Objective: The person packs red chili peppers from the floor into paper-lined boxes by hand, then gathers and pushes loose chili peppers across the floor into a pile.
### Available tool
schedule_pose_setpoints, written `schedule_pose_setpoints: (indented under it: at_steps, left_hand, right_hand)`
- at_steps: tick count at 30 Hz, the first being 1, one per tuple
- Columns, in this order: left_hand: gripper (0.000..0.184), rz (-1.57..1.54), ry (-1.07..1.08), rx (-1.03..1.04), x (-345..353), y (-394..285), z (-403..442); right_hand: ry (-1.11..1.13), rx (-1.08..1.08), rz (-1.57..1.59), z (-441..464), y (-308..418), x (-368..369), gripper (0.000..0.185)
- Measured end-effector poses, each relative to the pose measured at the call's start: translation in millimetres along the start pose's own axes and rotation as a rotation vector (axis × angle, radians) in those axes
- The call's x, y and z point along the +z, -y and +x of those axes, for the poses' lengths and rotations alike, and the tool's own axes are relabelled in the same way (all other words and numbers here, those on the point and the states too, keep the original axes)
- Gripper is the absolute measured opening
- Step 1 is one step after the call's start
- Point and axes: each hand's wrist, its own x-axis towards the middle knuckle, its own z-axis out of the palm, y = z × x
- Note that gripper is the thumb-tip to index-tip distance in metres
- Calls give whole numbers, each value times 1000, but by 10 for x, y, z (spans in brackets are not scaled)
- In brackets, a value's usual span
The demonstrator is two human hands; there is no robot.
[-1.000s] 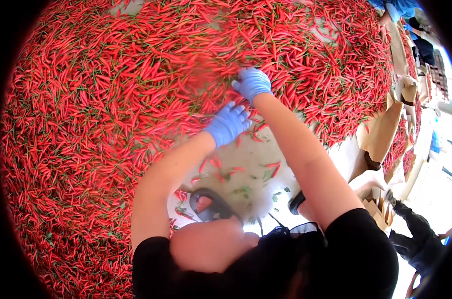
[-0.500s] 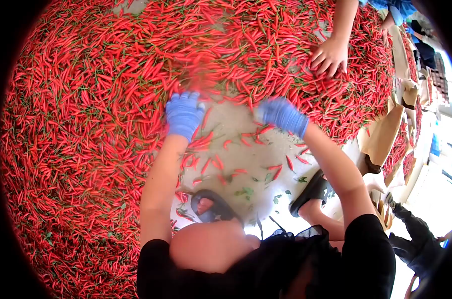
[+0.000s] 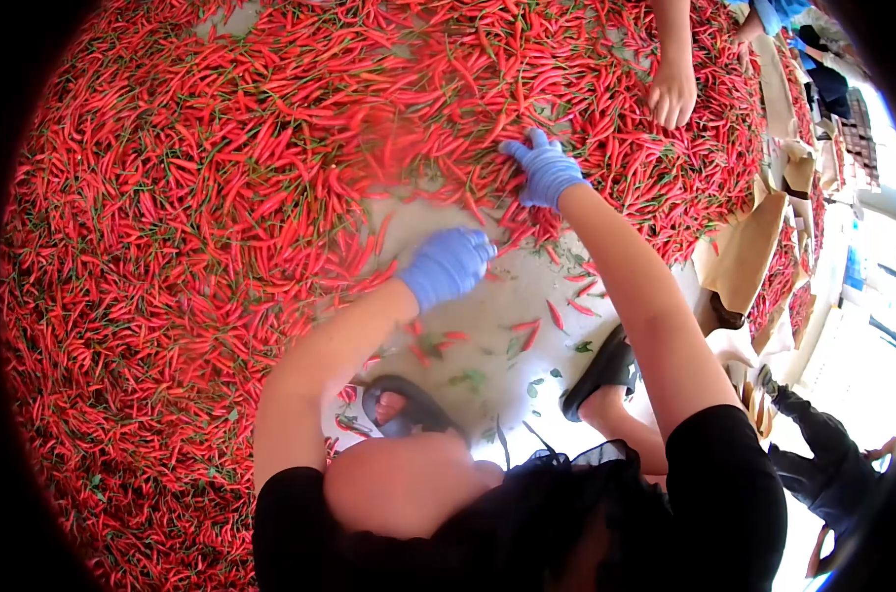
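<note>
Red chillies with green stems cover most of the floor in a thick layer. My left hand, in a blue glove, is over the pale bare floor with its fingers curled; whether a chilli is in them is hidden. Up and to the right, my right hand, also gloved in blue, rests at the edge of the chillies with thumb and fingers apart. A few loose chillies and green leaves lie on the floor below my hands.
Another person's bare hand reaches onto the chillies at the upper right. Brown paper sheets or bags stand along the right edge. My sandalled feet are on the floor near the bottom. Another person in dark clothes is at the far right.
My left hand has moved right from the chillies onto the bare floor. My right hand has moved up among the chillies. The other person's hand has lifted slightly and shifted up.
</note>
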Motion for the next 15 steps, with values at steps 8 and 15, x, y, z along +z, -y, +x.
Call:
schedule_pose_setpoints:
  at_steps: [8, 15]
  left_hand:
    - [20, -249, -237, -94, 238, -202, -536]
    - [22, -217, -200, -154, 161, -39, -578]
  right_hand:
    - [-380, -178, 671, -282, -657, -226, 47]
    - [-329, 4, 561, -275, -2487, -940, 60]
